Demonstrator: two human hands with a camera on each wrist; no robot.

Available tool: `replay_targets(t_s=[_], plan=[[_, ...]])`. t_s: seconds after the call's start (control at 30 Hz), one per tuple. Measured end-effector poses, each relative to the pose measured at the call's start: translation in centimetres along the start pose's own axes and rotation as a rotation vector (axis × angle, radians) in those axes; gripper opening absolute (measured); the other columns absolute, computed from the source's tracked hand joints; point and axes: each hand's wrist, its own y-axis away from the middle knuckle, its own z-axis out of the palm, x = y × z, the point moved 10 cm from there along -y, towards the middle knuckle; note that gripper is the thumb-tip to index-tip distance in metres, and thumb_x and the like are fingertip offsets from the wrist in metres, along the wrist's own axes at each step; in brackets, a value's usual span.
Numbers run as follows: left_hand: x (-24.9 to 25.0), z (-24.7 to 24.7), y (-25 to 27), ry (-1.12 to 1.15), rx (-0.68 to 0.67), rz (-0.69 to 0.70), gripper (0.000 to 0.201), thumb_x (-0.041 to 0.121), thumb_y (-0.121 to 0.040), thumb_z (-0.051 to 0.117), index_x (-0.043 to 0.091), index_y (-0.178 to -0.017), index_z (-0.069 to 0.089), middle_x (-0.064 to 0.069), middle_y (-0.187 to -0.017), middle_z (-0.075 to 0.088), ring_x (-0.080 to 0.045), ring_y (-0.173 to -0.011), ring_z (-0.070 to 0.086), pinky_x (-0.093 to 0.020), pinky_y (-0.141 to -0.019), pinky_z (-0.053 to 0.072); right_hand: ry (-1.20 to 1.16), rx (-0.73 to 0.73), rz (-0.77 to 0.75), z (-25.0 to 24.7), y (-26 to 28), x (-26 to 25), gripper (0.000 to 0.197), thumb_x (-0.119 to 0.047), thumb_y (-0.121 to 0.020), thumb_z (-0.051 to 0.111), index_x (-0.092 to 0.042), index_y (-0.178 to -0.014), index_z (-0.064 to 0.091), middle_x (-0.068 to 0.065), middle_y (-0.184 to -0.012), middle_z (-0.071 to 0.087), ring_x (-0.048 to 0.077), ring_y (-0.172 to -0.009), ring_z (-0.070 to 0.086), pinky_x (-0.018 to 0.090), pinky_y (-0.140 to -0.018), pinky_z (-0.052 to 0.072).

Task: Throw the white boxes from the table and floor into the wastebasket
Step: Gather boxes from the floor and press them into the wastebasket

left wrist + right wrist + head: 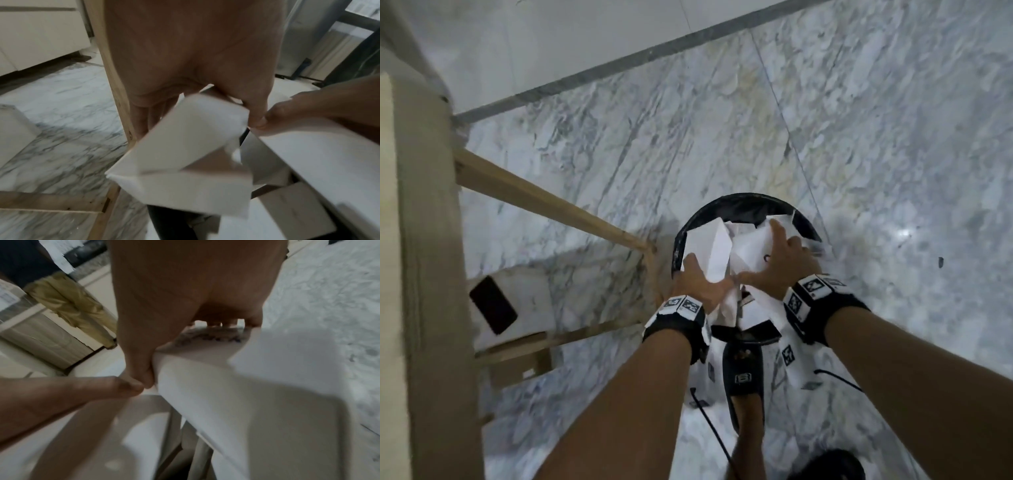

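Observation:
A black wastebasket [739, 200] stands on the marble floor, stuffed with several white boxes up past its rim. My left hand [705, 270] [199, 113] grips one tilted white box [712, 250] [185, 146] at the left of the pile, fingers behind it and thumb on its right side. Beside it, my right hand [767, 253] [185, 352] spans a second white box [751, 255] [246, 394], thumb on the near edge and fingertips curled over the far edge. The two thumbs touch. The basket's inside is hidden under the boxes.
A wooden table [424, 240] with leg rails [551, 202] stands just left of the basket. Under it a black phone [493, 305] lies on a white block [530, 298]. My foot in a black slipper [743, 377] and black cables [709, 421] are close behind the basket.

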Motion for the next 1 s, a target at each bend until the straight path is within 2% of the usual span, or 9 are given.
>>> replay_targets(t_s=[0.23,0.33,0.57,0.67,0.73,0.8,0.87,0.93,1.0], plan=[[-1.1,0.9,-2.8,0.056,-0.037,0.034,0.108,0.091,-0.065,0.034,0.031,-0.154,0.019,-0.005,-0.16,0.029,-0.031,-0.143,0.034,-0.048,-0.115,0.03,-0.147,-0.086,0.052,2.8,-4.3,-0.3,0.12,-0.083,-0.058,0.062,-0.036,-0.151,0.004,0.017,-0.146,0.035,0.042,-0.129,0.042,0.057,-0.103,0.039],[-0.8,0.7,-2.0,0.075,-0.063,0.046,0.114,0.095,-0.063,0.025,0.031,-0.157,0.013,-0.005,-0.164,0.018,-0.028,-0.149,0.023,-0.047,-0.118,0.022,-0.313,-0.182,-0.018,2.0,-4.1,-1.2,0.114,-0.069,-0.068,0.07,-0.036,-0.153,0.001,0.015,-0.157,0.025,0.039,-0.139,0.033,0.053,-0.111,0.033],[-0.9,0.5,-1.4,0.077,-0.058,0.044,0.08,0.069,-0.081,0.023,0.037,-0.155,0.018,-0.001,-0.163,0.022,-0.027,-0.148,0.025,-0.046,-0.12,0.021,-0.377,-0.058,-0.083,-2.7,-1.1,1.2,0.096,-0.042,-0.082,0.071,-0.023,-0.154,0.01,0.012,-0.149,0.042,0.03,-0.129,0.05,0.043,-0.103,0.043],[-0.7,1.2,-1.3,0.04,-0.074,0.091,0.068,0.056,-0.096,0.033,0.031,-0.157,0.015,-0.003,-0.163,0.021,-0.025,-0.148,0.025,-0.041,-0.119,0.021,-0.334,-0.022,0.009,-1.9,-0.7,3.1,0.097,-0.052,-0.077,0.069,-0.025,-0.152,0.013,0.013,-0.139,0.051,0.033,-0.12,0.056,0.048,-0.099,0.046],[-0.8,1.7,-1.8,0.033,-0.067,0.095,0.066,0.052,-0.1,0.035,0.029,-0.158,0.014,-0.004,-0.164,0.018,-0.025,-0.148,0.024,-0.039,-0.119,0.02,-0.358,-0.039,0.084,-0.7,-0.9,4.2,0.092,-0.06,-0.073,0.069,-0.013,-0.144,0.033,0.013,-0.128,0.058,0.032,-0.108,0.061,0.046,-0.095,0.049],[-1.0,2.2,-2.2,0.031,-0.059,0.101,0.066,0.051,-0.101,0.034,0.028,-0.159,0.013,-0.005,-0.164,0.017,-0.027,-0.148,0.024,-0.038,-0.118,0.02,-0.354,-0.124,0.125,0.7,-1.3,4.5,0.075,-0.068,-0.071,0.066,-0.008,-0.113,0.054,0.009,-0.103,0.063,0.027,-0.091,0.064,0.043,-0.083,0.054],[-1.2,2.6,-2.5,0.031,-0.053,0.116,0.066,0.051,-0.101,0.033,0.027,-0.159,0.013,-0.006,-0.164,0.017,-0.027,-0.148,0.025,-0.038,-0.118,0.02,-0.317,-0.217,0.158,1.8,-1.5,4.3,0.07,-0.076,-0.072,0.058,-0.01,-0.096,0.052,0.004,-0.087,0.057,0.025,-0.084,0.062,0.037,-0.072,0.05],[-1.2,2.6,-2.8,0.028,-0.044,0.138,0.066,0.051,-0.101,0.032,0.026,-0.159,0.013,-0.007,-0.164,0.018,-0.027,-0.148,0.026,-0.038,-0.118,0.021,-0.291,-0.219,0.167,2.5,-2.7,4.5,0.082,-0.091,-0.063,0.048,-0.013,-0.088,0.053,0.005,-0.081,0.06,0.028,-0.079,0.065,0.04,-0.07,0.053],[-1.1,2.2,-3.3,0.032,-0.018,0.166,0.065,0.05,-0.102,0.032,0.024,-0.159,0.015,-0.007,-0.163,0.02,-0.026,-0.148,0.025,-0.038,-0.119,0.021,-0.278,-0.193,0.121,2.3,-3.5,3.8,0.094,-0.098,-0.055,0.043,-0.014,-0.095,0.056,0.006,-0.085,0.064,0.029,-0.081,0.067,0.042,-0.072,0.056]])
